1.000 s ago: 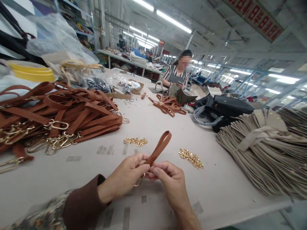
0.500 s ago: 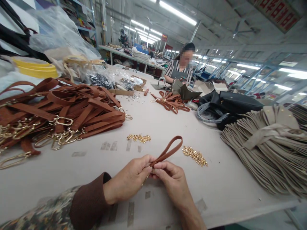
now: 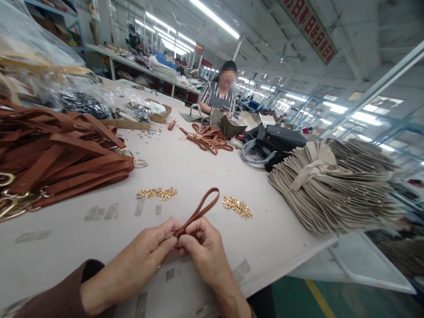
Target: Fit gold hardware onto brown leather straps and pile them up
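My left hand (image 3: 144, 254) and my right hand (image 3: 202, 247) meet near the table's front edge, both pinching the near ends of a folded brown leather strap (image 3: 200, 209). Its loop rises away from me toward the upper right. Whatever sits between my fingertips is hidden. Two small heaps of gold metal fittings lie just beyond, one heap (image 3: 157, 193) to the left and one heap (image 3: 237, 206) to the right. A large pile of brown straps with gold rings (image 3: 62, 154) fills the table's left side.
A fanned stack of beige leather pieces (image 3: 331, 185) lies at the right, black bags (image 3: 281, 139) behind it. Cardboard trays and plastic bags of hardware (image 3: 132, 115) stand at the back left. Another person (image 3: 220, 95) works at the far end beside more brown straps (image 3: 207, 138).
The strap's loop has dropped lower and leans further right. My head has turned right, so the strap pile has slid toward the left edge. Both hands still pinch the strap ends.
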Motion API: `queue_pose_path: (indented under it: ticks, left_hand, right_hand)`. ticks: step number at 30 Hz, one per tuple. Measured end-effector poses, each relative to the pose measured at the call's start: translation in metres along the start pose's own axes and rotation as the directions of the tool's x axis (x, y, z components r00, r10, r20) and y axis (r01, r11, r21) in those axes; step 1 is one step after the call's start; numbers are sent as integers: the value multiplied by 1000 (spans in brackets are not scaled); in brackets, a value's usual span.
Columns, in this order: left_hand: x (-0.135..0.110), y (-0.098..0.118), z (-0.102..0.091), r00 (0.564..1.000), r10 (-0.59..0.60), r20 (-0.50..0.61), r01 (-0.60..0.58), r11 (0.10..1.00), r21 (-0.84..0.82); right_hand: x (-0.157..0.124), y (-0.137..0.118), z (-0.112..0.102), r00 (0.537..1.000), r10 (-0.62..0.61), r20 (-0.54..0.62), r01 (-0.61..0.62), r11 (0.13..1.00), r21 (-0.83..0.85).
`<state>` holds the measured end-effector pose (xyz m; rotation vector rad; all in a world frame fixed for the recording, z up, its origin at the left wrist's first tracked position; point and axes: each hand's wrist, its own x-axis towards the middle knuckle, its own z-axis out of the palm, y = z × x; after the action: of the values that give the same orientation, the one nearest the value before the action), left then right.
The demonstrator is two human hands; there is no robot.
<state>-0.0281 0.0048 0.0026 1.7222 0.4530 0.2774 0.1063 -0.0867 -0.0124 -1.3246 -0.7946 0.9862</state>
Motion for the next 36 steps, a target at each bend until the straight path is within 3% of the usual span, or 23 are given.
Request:
queue_pose_path:
  ticks: [3,7,11,12,14,16,17,19,22,27,30,33,35,36]
  left_hand:
    - [-1,-5,1,1000,23,9,-23,1000,11]
    - [0,-12,3,999,32,25,-30,996,-79]
    - [4,-16,7,992,-128,19,127,934,-335]
    - [6,-16,7,985,-172,4,160,910,-382]
    - [9,-15,7,972,-233,-24,200,878,-435]
    - [11,-14,7,961,-274,-38,231,870,-437]
    - [11,-14,7,956,-289,-49,243,875,-419]
    - [9,-11,8,942,-323,-88,273,895,-352]
    - [4,-4,9,921,-361,-148,324,919,-226]
    - [-1,7,9,950,-276,-144,256,956,-144]
    - [1,5,11,958,-275,-82,253,945,-208]
    - [5,1,13,958,-268,-102,223,920,-323]
    - [7,-1,15,959,-258,-113,201,908,-368]
    - [7,-2,16,962,-247,-112,191,909,-370]
  right_hand:
    - [-1,-3,2,999,9,-49,-13,996,-86]
    - [-4,-5,1,989,-73,-130,34,959,-280]
    - [-7,-8,-34,972,-180,-152,81,861,-501]
    - [-8,-9,-50,959,-233,-164,81,775,-626]
    - [-9,-10,-87,922,-341,-182,4,478,-878]
    - [-8,-10,-121,901,-397,-175,-117,168,-979]
    - [-8,-9,-135,900,-401,-172,-158,68,-985]
    - [-5,-7,-154,907,-386,-167,-189,-20,-982]
    - [-1,-4,-163,923,-358,-142,-198,-123,-972]
    - [7,-3,-160,935,-335,-118,-185,-176,-967]
    - [11,-4,-166,928,-353,-122,-185,-150,-971]
    - [10,-6,-167,915,-382,-130,-179,-96,-979]
    - [4,-7,-158,905,-403,-139,-140,29,-990]
    - [0,-8,-148,901,-407,-149,-89,163,-983]
